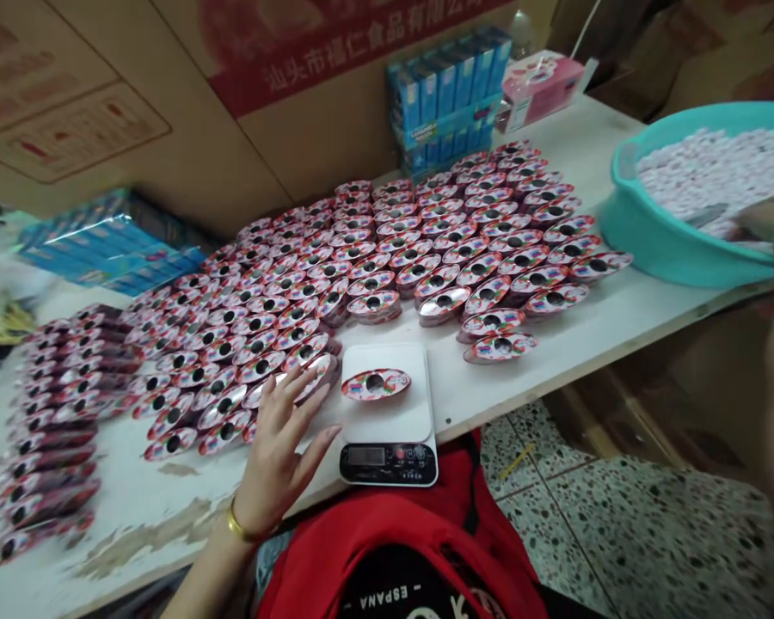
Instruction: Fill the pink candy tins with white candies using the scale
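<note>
A white digital scale (387, 421) with a dark display panel lies at the table's front edge. One red-and-white oval package (376, 384) with a dark round opening rests on its plate. My left hand (285, 447), wearing a gold bracelet, is just left of the scale, fingers spread, beside the front packages of a large group. At the right edge, my right hand (764, 217) reaches into a turquoise basin (684, 249) of small whitish pieces (715, 168). A grey scoop-like tool (708, 214) shows next to its blurred fingers; their grip is unclear.
Rows of similar packages (374, 282) cover the table (464, 391). More are stacked at the left (52, 460). Blue wrapped boxes (448, 94) and a pink pack (542, 86) stand behind, before large cardboard cartons (187, 112).
</note>
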`<state>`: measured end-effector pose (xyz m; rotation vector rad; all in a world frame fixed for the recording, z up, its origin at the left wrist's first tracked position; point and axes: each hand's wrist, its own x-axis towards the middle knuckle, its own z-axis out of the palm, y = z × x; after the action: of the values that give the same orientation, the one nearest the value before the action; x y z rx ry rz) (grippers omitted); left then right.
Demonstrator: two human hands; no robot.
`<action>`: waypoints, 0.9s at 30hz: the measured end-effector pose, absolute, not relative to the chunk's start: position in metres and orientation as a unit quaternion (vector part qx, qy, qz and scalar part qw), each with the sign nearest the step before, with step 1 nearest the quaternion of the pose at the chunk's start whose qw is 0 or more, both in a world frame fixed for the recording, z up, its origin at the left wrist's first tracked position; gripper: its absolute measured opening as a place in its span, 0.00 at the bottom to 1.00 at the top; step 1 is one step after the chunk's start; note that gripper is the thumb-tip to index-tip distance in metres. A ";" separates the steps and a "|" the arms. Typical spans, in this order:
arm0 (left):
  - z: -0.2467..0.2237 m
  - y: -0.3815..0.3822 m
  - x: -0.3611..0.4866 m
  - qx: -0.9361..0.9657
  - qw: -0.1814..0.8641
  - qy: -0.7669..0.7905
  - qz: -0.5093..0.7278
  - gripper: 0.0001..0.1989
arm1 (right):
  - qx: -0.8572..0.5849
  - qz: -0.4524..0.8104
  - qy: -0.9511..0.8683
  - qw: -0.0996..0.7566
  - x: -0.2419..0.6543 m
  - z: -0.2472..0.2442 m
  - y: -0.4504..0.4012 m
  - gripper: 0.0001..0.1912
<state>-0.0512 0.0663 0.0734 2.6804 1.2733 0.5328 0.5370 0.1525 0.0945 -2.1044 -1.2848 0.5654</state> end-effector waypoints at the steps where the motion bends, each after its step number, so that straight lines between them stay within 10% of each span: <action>1: 0.072 0.064 -0.055 0.884 0.067 0.426 0.180 0.26 | -0.786 0.214 -0.485 0.317 0.534 0.097 0.148 0.29; 8: 0.065 0.052 -0.070 0.870 0.082 0.444 0.199 0.23 | -0.707 0.247 -0.467 0.470 0.435 0.128 0.125 0.15; 14: 0.063 0.040 -0.075 0.867 0.095 0.438 0.216 0.22 | -0.511 0.499 -0.645 0.272 0.253 0.150 0.104 0.09; 27: 0.047 0.014 -0.100 0.849 0.129 0.455 0.235 0.24 | -0.518 0.231 -0.823 -0.026 0.159 0.118 0.102 0.10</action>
<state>-0.0998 0.0143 0.0468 2.4697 1.3232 0.6830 0.1595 0.1022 0.1175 -1.6545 -2.6289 0.7391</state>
